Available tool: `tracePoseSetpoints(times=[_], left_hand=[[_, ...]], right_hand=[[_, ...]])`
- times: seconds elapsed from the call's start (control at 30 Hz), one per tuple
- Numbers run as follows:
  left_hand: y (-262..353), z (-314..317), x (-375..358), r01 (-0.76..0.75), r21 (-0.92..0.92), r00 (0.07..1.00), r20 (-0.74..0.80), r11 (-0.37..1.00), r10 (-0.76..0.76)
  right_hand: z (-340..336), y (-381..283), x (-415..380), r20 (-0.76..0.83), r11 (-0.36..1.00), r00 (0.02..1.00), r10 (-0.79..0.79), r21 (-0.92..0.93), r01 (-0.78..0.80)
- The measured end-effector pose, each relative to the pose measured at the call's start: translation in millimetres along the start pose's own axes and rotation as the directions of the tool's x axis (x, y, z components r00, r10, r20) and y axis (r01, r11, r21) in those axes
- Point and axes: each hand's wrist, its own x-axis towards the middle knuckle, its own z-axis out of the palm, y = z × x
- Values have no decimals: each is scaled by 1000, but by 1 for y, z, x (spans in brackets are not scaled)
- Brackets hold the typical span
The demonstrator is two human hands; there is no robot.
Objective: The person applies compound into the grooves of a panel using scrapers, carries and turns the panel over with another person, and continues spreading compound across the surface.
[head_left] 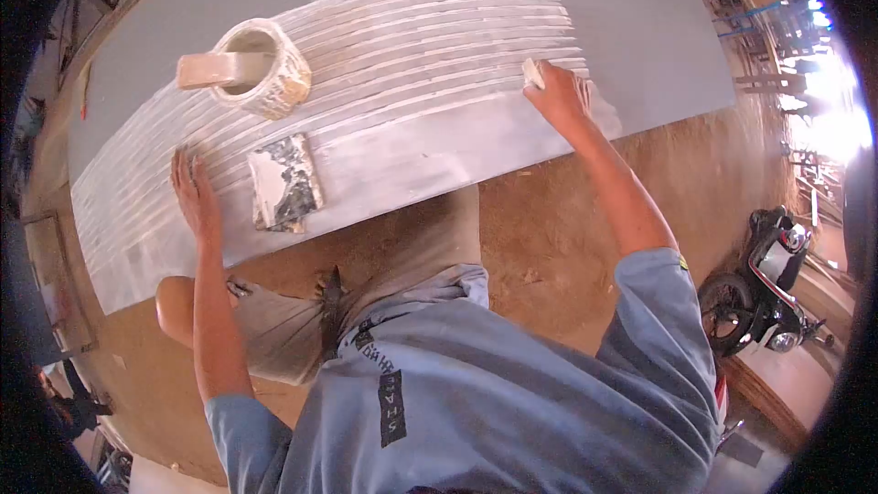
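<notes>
As a person in a blue shirt (476, 393) leans over a broad grey board (649, 27), the left hand (194, 187) is open, fingers extended, at its near left part; whether it presses down, I cannot tell from where I stand. Just beside this hand, by the front edge, lies a small slab (285, 181) smeared with pale paste. Farther right, the right hand (560, 96) is closed round a pale block (532, 74) at the right end of many pale stripes (439, 32). The step in hand appears to be working paste over the board; another stroke would call for steady, even pressure. Beyond the slab, a coated tub (293, 69) stands on the stripes, a flat tool (208, 70) across its mouth; tub and slab would obstruct long strokes leftward. Well apart, at right, stands a motorcycle (768, 279).
</notes>
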Motion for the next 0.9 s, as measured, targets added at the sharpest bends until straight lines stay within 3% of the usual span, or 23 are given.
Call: tracePoseSetpoints(times=[0.13,0.23,0.33,0.47,0.53,0.57,0.63,0.67,0.7,0.77,0.83,0.9], left_hand=[[11,-5,-3,10,-7,1000,-6,1000,-10],[19,-5,0,41,5,999,-10,999,-41],[23,-5,0,44,-37,999,3,998,-44],[-1,2,4,-29,-5,1000,-11,1000,29],[-16,7,-1,-61,33,998,-13,998,61],[-22,12,-3,-72,49,997,11,996,72],[-12,7,-4,-23,71,1000,-1,997,23],[-8,6,-4,1,92,1000,14,996,-2],[-3,5,-2,68,70,998,15,995,-69],[-3,4,-1,12,44,1000,-19,999,-11],[6,2,0,21,-8,999,-43,1000,-22],[18,-5,-1,27,-46,997,-65,999,-30]], right_hand=[[4,54,10,-99,991,995,21,-128,-34],[-22,95,14,-62,978,986,154,-134,-161],[-24,151,25,-92,968,981,169,-173,-183],[-41,183,32,-98,936,954,282,-190,-296],[-41,187,37,-205,921,937,284,-213,-325],[-37,178,42,-200,932,945,258,-206,-298],[-37,133,40,-200,965,945,258,98,-243],[-43,82,27,-128,950,967,222,253,-184],[-43,22,13,-60,906,981,182,399,-144],[22,-37,0,-143,733,989,35,677,72],[37,-124,-23,-150,729,982,-115,659,186],[23,-190,-33,44,852,983,-176,507,130]])
